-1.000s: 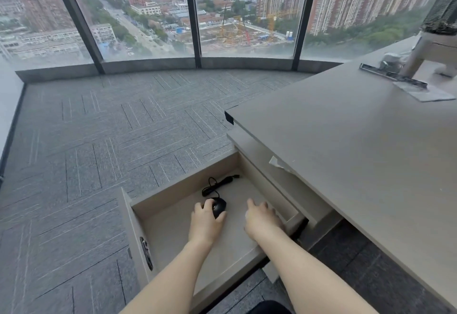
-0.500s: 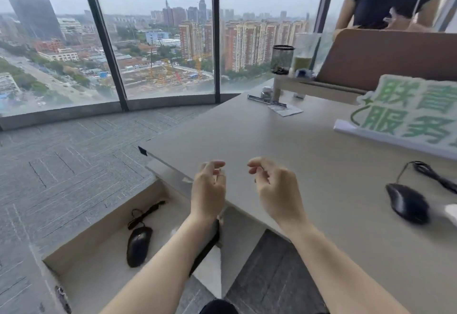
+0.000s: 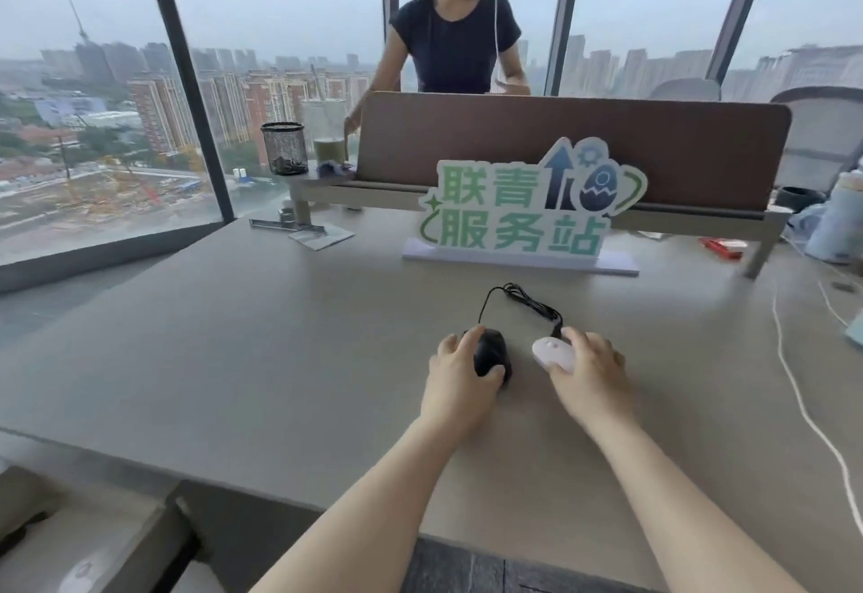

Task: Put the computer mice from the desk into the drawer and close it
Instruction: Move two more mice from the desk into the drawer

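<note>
A black wired mouse (image 3: pixel 490 352) lies on the grey desk (image 3: pixel 233 335), its cable (image 3: pixel 523 300) coiled just behind it. My left hand (image 3: pixel 460 375) wraps around this mouse from the left. A white mouse (image 3: pixel 553 354) sits right beside it, and my right hand (image 3: pixel 590 370) grips it from the right. The open drawer (image 3: pixel 107 541) shows at the bottom left corner, below the desk edge; a dark cable end and a pale rounded object lie in it, both blurred.
A green-lettered sign (image 3: pixel 523 214) stands behind the mice. A mesh pen cup (image 3: pixel 284 147) and a drink cup (image 3: pixel 329 135) sit on a raised shelf. A person (image 3: pixel 455 37) stands behind the divider (image 3: pixel 574 135). White cords (image 3: pixel 794 382) and a bottle (image 3: pixel 836 223) lie to the right.
My hands left the drawer, where a black mouse stayed, rose over the desk, and now close on the black and white mice. The view swung up and right.
</note>
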`<state>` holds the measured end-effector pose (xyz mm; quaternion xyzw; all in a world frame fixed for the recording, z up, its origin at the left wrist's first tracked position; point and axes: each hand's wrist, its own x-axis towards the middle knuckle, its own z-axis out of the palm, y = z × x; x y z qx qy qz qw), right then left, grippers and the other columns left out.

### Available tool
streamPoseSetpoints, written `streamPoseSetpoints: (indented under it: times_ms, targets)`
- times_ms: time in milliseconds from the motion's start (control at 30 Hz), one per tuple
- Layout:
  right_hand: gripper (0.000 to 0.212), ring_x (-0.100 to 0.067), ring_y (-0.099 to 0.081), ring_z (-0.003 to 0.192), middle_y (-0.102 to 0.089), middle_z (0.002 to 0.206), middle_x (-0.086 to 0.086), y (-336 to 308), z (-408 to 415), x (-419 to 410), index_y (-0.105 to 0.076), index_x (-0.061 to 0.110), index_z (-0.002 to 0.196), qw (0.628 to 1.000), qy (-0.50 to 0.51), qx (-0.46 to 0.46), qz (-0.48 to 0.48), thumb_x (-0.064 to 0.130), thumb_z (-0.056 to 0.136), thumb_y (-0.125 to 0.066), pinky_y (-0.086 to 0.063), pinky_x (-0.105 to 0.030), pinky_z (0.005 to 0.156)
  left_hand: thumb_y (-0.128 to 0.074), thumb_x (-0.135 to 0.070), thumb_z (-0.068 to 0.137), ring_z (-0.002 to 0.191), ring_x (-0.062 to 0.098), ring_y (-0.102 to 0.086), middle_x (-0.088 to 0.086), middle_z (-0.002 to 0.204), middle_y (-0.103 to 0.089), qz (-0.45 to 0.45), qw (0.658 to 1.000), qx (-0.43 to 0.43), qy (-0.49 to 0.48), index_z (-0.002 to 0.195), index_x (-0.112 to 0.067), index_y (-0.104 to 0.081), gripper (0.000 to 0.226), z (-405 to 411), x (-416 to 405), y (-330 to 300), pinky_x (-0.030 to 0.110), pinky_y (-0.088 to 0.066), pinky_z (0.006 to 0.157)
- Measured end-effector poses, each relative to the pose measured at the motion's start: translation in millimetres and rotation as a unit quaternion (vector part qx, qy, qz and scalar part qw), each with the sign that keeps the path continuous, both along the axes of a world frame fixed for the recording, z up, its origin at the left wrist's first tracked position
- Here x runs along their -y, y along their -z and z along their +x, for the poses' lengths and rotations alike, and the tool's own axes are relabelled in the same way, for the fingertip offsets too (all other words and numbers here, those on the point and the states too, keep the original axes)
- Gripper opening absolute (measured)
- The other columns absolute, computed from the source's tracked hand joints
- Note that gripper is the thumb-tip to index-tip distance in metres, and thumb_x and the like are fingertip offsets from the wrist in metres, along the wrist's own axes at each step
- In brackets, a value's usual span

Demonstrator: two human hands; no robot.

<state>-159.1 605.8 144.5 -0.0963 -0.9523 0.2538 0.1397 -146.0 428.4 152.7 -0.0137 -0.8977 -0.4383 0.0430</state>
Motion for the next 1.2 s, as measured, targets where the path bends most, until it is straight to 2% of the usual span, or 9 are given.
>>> streamPoseSetpoints:
  times_ms: [67, 167, 233, 333, 433, 633, 800, 933, 1200]
  targets:
    - [0.053, -0.036, -0.048, 0.123, -0.051, 0.137, -0.009, 3.9, 0.3, -8.7, -0.049, 0.022, 0.138, 1.000, -0.010, 0.019, -0.008, 0.035, 0.088, -0.061, -0.040, -0.041, 0.100, -0.058, -0.045, 0.079, 0.124, 0.029, -0.040, 0.002, 0.139, -0.043, -0.042, 0.999, 0.000, -0.014, 0.135, -0.038, -0.042, 0.059, -10.7, -17.1, 2.7, 0.039, -0.039, 0.102]
    - [0.052, -0.035, -0.050, 0.118, -0.055, 0.134, -0.011, 12.0, 0.1, -11.1, -0.049, 0.021, 0.137, 0.999, -0.043, 0.002, -0.010, 0.033, 0.089, -0.063, -0.041, -0.040, 0.096, -0.057, -0.050, 0.073, 0.111, 0.032, -0.044, 0.004, 0.126, -0.051, -0.116, 0.992, -0.009, -0.050, 0.117, -0.034, -0.052, 0.047, -23.9, -33.4, 7.5, 0.039, -0.041, 0.095]
    - [0.050, -0.035, -0.049, 0.117, -0.056, 0.130, -0.012, 14.0, 0.6, -10.8, -0.049, 0.023, 0.136, 0.999, -0.049, -0.004, -0.010, 0.030, 0.089, -0.062, -0.042, -0.038, 0.092, -0.057, -0.042, 0.073, 0.106, 0.033, -0.046, 0.007, 0.118, -0.055, -0.136, 0.988, -0.022, -0.072, 0.107, -0.030, -0.053, 0.037, -30.4, -38.9, 9.1, 0.038, -0.041, 0.090]
    - [0.047, -0.032, -0.050, 0.106, -0.055, 0.122, -0.013, 9.1, 5.8, -8.7, -0.050, 0.022, 0.130, 0.998, -0.042, -0.018, -0.038, 0.022, 0.085, -0.063, -0.039, -0.033, 0.078, -0.058, -0.031, 0.075, 0.107, 0.035, -0.046, 0.010, 0.117, -0.055, -0.146, 0.986, -0.019, -0.081, 0.112, -0.025, -0.049, 0.039, -33.3, -34.0, 7.5, 0.039, -0.038, 0.089]
    - [0.043, -0.022, -0.045, 0.087, -0.050, 0.120, -0.008, -3.1, 16.8, -0.3, -0.051, 0.024, 0.123, 0.991, -0.030, -0.047, -0.122, 0.019, 0.082, -0.064, -0.033, -0.027, 0.071, -0.059, -0.031, 0.074, 0.110, 0.033, -0.045, 0.009, 0.120, -0.054, -0.109, 0.989, -0.042, -0.088, 0.123, -0.027, -0.043, 0.051, -22.3, -11.5, 3.9, 0.039, -0.036, 0.091]
    - [0.038, -0.019, -0.056, 0.090, -0.055, 0.111, 0.001, -41.4, 47.4, 73.4, -0.047, 0.031, 0.111, 0.948, -0.095, -0.168, -0.252, 0.030, 0.080, -0.068, -0.047, -0.035, 0.073, -0.063, -0.024, 0.071, 0.112, 0.021, -0.042, -0.002, 0.121, -0.054, 0.035, 0.971, -0.185, -0.149, 0.119, -0.033, -0.047, 0.052, 31.6, 71.5, -41.1, 0.034, -0.039, 0.093]
    - [0.035, -0.018, -0.061, 0.085, -0.060, 0.103, 0.000, -82.8, 80.2, 166.6, -0.046, 0.032, 0.110, 0.899, -0.204, -0.222, -0.317, 0.028, 0.082, -0.065, -0.053, -0.036, 0.066, -0.065, -0.022, 0.073, 0.102, 0.013, -0.041, -0.010, 0.107, -0.048, 0.022, 0.938, -0.269, -0.219, 0.117, -0.030, -0.050, 0.047, 95.6, 160.1, -92.5, 0.025, -0.033, 0.082]
    - [0.044, -0.019, -0.062, 0.091, -0.061, 0.113, -0.001, -91.5, 107.0, 246.9, -0.044, 0.032, 0.119, 0.878, -0.287, -0.191, -0.333, 0.032, 0.079, -0.061, -0.053, -0.037, 0.070, -0.065, -0.025, 0.074, 0.106, 0.013, -0.043, -0.008, 0.112, -0.053, 0.003, 0.910, -0.300, -0.287, 0.115, -0.033, -0.050, 0.043, 151.8, 234.3, -111.7, 0.025, -0.035, 0.082]
    - [0.041, -0.002, -0.056, 0.087, -0.055, 0.115, 0.000, -43.1, 165.2, 406.0, -0.046, 0.025, 0.121, 0.848, -0.450, -0.049, -0.276, 0.029, 0.086, -0.066, -0.041, -0.013, 0.061, -0.063, -0.027, 0.076, 0.105, 0.014, -0.041, -0.006, 0.112, -0.049, -0.040, 0.872, -0.236, -0.427, 0.116, -0.034, -0.047, 0.044, 248.1, 364.2, -72.6, 0.030, -0.036, 0.083]
